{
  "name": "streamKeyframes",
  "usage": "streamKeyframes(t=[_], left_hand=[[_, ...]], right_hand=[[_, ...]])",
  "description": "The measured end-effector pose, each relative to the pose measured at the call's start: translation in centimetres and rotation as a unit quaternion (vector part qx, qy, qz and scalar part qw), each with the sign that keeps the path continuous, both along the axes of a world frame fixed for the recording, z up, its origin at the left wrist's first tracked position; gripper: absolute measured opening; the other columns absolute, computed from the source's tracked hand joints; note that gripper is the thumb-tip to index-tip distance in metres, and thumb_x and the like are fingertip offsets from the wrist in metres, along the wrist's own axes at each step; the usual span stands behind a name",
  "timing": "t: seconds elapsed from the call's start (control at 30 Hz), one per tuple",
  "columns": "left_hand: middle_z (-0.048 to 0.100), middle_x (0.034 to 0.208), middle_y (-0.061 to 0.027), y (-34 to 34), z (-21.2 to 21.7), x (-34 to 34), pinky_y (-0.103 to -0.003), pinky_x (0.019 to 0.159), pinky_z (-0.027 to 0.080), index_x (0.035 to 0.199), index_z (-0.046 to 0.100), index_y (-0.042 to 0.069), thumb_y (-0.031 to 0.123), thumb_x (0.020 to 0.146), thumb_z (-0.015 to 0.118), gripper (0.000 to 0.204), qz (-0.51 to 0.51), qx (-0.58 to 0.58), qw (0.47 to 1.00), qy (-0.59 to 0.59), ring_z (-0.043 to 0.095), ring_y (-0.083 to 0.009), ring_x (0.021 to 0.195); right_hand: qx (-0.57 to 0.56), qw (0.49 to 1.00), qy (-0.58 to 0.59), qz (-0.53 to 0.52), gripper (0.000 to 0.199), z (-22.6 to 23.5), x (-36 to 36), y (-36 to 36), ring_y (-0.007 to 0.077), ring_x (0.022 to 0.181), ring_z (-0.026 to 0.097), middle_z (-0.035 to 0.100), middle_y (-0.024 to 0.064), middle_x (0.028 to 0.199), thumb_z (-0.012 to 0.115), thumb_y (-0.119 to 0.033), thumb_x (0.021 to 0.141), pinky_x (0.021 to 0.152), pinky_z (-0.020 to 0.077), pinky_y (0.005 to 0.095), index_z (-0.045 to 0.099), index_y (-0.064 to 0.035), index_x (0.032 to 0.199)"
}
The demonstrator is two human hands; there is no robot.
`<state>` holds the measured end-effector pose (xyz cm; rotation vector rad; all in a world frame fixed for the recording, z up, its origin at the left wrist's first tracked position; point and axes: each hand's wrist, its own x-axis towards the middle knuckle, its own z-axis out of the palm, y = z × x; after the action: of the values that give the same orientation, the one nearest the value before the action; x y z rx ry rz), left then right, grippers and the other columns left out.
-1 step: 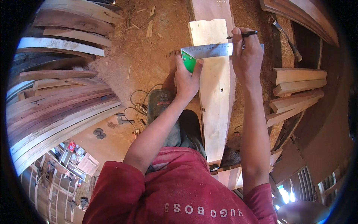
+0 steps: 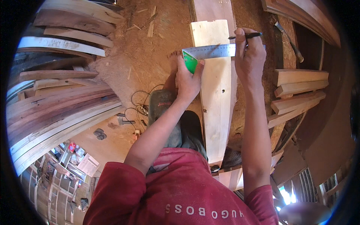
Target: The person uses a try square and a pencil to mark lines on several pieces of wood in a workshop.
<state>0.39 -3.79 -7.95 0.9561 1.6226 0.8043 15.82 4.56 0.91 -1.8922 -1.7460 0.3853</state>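
A pale wooden board [image 2: 215, 101] lies lengthwise in front of me, on top of a longer pinkish plank [image 2: 213, 10]. Across the board rests the steel blade of a try square [image 2: 215, 50]. My left hand [image 2: 188, 80] grips the square's green handle at the board's left edge, thumb on top. Over the right end of the blade, my right hand [image 2: 250, 56] pinches a black pen [image 2: 245, 36] held roughly level, its tip pointing left above the board. The hand covers part of the blade. A small dark hole shows in the board nearer to me.
Stacked planks [image 2: 63, 108] fill the left side. Short wooden beams [image 2: 302, 77] and a chisel-like tool [image 2: 288, 41] lie to the right. A hammer [image 2: 125, 120] and a looped cable [image 2: 139, 107] are on the dusty floor near my leg.
My right hand and the pen have shifted very slightly to the right. The left hand, square and board look unmoved.
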Motion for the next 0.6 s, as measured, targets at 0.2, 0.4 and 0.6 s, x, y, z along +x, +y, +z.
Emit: streamKeyframes(t=[0.2,0.4,0.6], left_hand=[[0.064,0.104,-0.0213,1.6,-1.6,-0.2,-0.045,0.086,0.05,0.117,0.048,-0.001,0.028,0.097,0.071,0.042,0.008,0.058,0.998,-0.003,0.065,-0.034,0.097],[0.064,0.106,-0.0206,2.7,-0.7,-0.2,-0.044,0.087,0.051,0.118,0.048,-0.002,0.024,0.097,0.071,0.041,0.014,0.055,0.998,-0.01,0.065,-0.031,0.099],[0.066,0.103,-0.0212,3.0,-0.9,-0.2,-0.045,0.084,0.052,0.118,0.048,-0.003,0.022,0.096,0.072,0.041,0.015,0.067,0.998,-0.009,0.067,-0.0317,0.096]], right_hand=[[0.022,0.997,0.061,-0.03,0.025,0.6,0.7,0.0,0.0326,0.08,0.067,0.069,0.0173,0.09,0.058,-0.023,0.107,0.073,0.0524,0.0412,0.067,-0.0005,0.102],[0.028,0.997,0.059,-0.033,0.025,0.3,1.1,-0.2,0.0334,0.081,0.067,0.069,0.0177,0.091,0.058,-0.024,0.107,0.073,0.0525,0.0417,0.068,-0.0006,0.103],[0.026,0.997,0.067,-0.036,0.027,0.1,1.4,-0.4,0.0331,0.082,0.068,0.069,0.0178,0.092,0.058,-0.025,0.107,0.074,0.0532,0.0415,0.068,-0.0006,0.103]])
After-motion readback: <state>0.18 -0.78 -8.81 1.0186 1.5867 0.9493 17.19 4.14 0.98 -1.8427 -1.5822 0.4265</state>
